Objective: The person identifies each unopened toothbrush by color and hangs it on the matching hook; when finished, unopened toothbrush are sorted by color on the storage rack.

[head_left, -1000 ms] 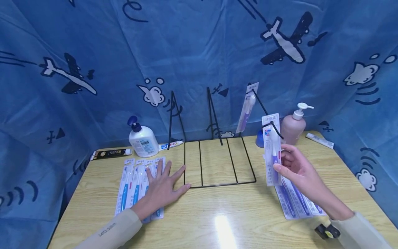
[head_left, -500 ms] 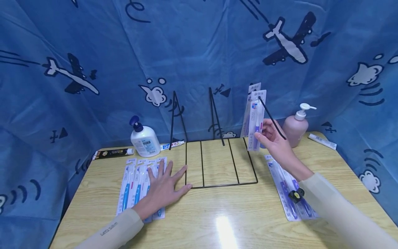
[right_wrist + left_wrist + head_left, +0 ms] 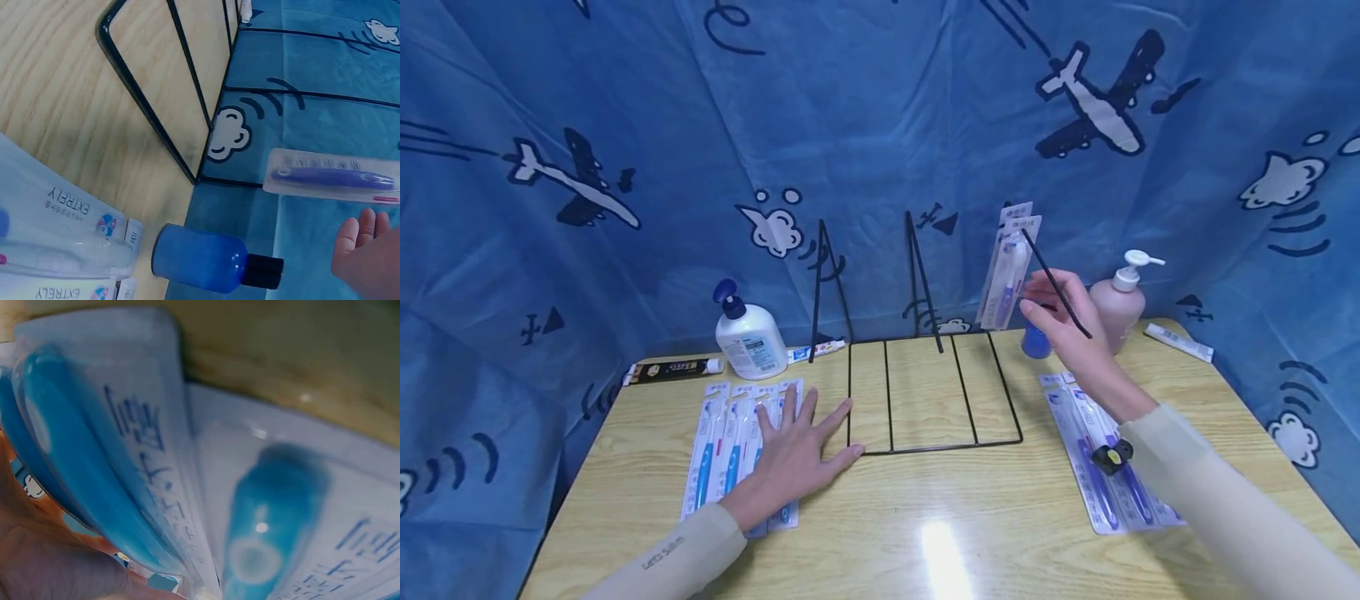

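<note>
Before you, a pale wood-grain table [image 3: 940, 492] is backed and flanked on both sides by a creased blue cloth [image 3: 850, 108] printed with airplanes [image 3: 1097, 108] and puffy white clouds [image 3: 777, 233], while a bright white reflection [image 3: 945, 560] gleams toward the table's near side.

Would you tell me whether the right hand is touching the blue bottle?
Apart: the right wrist view shows blue cloth between the right hand and the blue bottle.

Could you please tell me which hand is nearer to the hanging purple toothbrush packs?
Right. The right hand is just to the right of the hanging purple toothbrush packs, not gripping them; the left hand is farther left, partly over the blue toothbrush packs.
</note>
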The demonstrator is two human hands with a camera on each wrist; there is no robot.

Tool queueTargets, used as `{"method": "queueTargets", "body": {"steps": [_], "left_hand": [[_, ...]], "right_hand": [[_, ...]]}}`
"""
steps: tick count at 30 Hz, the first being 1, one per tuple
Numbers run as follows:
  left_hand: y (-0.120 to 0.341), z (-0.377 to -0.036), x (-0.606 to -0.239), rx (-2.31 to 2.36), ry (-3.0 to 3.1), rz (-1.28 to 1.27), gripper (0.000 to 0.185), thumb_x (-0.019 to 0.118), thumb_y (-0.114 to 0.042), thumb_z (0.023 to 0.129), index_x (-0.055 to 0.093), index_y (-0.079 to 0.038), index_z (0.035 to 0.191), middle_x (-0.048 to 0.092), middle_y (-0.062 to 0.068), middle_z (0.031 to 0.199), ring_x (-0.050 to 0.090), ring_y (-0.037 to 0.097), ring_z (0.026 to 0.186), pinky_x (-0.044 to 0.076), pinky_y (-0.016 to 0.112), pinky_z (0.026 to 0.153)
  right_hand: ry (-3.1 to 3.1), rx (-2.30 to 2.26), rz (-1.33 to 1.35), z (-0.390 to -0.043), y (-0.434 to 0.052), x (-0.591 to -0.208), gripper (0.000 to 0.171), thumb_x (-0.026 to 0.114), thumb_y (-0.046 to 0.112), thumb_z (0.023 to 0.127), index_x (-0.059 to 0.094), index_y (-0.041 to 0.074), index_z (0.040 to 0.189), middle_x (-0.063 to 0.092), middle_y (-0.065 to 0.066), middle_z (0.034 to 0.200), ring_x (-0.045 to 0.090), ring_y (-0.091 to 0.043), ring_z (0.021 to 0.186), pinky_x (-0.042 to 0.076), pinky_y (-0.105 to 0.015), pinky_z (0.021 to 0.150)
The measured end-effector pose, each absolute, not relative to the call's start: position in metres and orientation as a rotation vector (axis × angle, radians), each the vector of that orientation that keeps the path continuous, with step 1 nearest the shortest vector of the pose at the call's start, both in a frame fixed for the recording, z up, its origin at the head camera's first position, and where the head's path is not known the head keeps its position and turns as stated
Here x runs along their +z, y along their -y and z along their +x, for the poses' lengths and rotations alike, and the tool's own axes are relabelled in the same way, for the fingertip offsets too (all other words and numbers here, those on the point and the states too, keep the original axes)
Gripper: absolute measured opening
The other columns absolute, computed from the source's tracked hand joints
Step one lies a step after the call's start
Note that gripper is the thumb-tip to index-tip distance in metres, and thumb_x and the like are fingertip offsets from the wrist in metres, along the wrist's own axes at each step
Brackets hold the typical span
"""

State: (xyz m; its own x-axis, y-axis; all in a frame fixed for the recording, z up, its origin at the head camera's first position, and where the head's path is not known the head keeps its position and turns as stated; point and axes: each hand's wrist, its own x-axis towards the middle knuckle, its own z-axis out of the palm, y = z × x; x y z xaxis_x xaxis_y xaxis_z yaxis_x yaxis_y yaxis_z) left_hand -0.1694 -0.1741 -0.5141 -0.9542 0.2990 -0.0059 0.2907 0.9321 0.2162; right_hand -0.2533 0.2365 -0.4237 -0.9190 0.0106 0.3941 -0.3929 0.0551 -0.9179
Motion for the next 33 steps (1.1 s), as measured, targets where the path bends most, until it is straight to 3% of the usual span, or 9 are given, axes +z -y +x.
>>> {"method": "queueTargets", "body": {"steps": [8, 12, 19, 26, 28, 33], "left_hand": [[0.174, -0.168, -0.515, 0.329, -3.048, 0.462, 0.081, 0.050, -0.080, 0.101, 0.045, -0.036, 0.168, 0.027, 0.028, 0.174, 0.000, 0.056, 0.162, -0.003, 0.089, 0.114], [0.175, -0.168, -0.517, 0.337, -3.054, 0.465, 0.081, 0.051, -0.079, 0.101, 0.045, -0.036, 0.168, 0.028, 0.028, 0.174, 0.001, 0.056, 0.162, -0.003, 0.089, 0.113], [0.177, -0.169, -0.516, 0.344, -3.058, 0.471, 0.080, 0.051, -0.079, 0.101, 0.046, -0.035, 0.168, 0.028, 0.028, 0.174, 0.001, 0.057, 0.161, -0.003, 0.090, 0.113], [0.177, -0.170, -0.517, 0.350, -3.054, 0.469, 0.080, 0.052, -0.079, 0.101, 0.045, -0.036, 0.168, 0.027, 0.029, 0.174, 0.000, 0.057, 0.161, -0.004, 0.089, 0.113], [0.176, -0.170, -0.517, 0.348, -3.051, 0.472, 0.081, 0.050, -0.080, 0.101, 0.045, -0.036, 0.168, 0.027, 0.028, 0.174, 0.000, 0.057, 0.161, -0.004, 0.089, 0.113], [0.175, -0.170, -0.519, 0.354, -3.073, 0.477, 0.081, 0.049, -0.081, 0.100, 0.047, -0.036, 0.167, 0.029, 0.028, 0.173, 0.003, 0.057, 0.161, -0.002, 0.090, 0.113]], "right_hand": [[2.055, 1.949, 0.363, -0.231, -0.256, -0.414, 0.034, 0.069, 0.005, 0.108, 0.057, 0.010, 0.140, 0.066, -0.003, 0.130, 0.063, -0.016, 0.123, 0.049, -0.018, 0.104], [2.041, 2.028, 0.313, -0.216, -0.270, -0.415, 0.035, 0.070, 0.001, 0.106, 0.061, 0.006, 0.139, 0.067, -0.002, 0.127, 0.065, -0.015, 0.116, 0.054, -0.016, 0.096], [2.114, 2.003, 0.259, -0.186, -0.302, -0.431, 0.036, 0.069, 0.001, 0.107, 0.062, 0.006, 0.142, 0.067, -0.001, 0.128, 0.066, -0.007, 0.113, 0.054, -0.013, 0.093], [2.405, 1.791, 0.066, -0.159, -0.332, -0.448, 0.033, 0.067, 0.012, 0.110, 0.059, 0.021, 0.141, 0.068, 0.013, 0.124, 0.068, 0.003, 0.107, 0.055, -0.013, 0.086], [2.469, 1.751, -0.013, -0.152, -0.341, -0.454, 0.035, 0.069, 0.017, 0.110, 0.058, 0.017, 0.144, 0.068, 0.019, 0.120, 0.068, 0.006, 0.104, 0.056, -0.014, 0.084], [2.622, 1.681, -0.186, -0.139, -0.363, -0.471, 0.061, 0.068, 0.024, 0.111, 0.044, -0.009, 0.156, 0.066, 0.029, 0.110, 0.063, 0.012, 0.098, 0.058, -0.017, 0.079]]}}
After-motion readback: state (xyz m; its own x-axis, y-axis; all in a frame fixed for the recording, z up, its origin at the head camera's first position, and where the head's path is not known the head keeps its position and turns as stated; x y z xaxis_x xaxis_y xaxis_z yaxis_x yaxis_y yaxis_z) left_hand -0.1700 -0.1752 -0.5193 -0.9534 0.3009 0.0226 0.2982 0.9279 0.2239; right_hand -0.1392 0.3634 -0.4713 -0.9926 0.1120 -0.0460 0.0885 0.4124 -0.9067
